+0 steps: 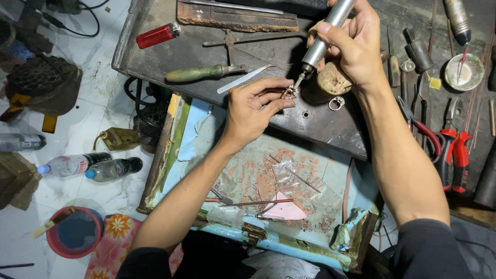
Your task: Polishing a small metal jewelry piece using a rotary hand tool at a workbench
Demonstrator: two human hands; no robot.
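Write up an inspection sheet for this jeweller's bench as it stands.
Surface: dark, worn metal-topped bench, with a pale blue tray of scraps under its front edge.
Job's things: silver rotary handpiece, tip on a small ring; a second ring lies beside a wooden peg.
Clutter: red lighter, green-handled tool, tweezers, red-handled pliers, small white dish.
Grippers: left hand pinches the ring; right hand grips the handpiece.
Cables: black cable on the floor, top left.
Surroundings: white tiled floor, plastic bottles, red bowl.
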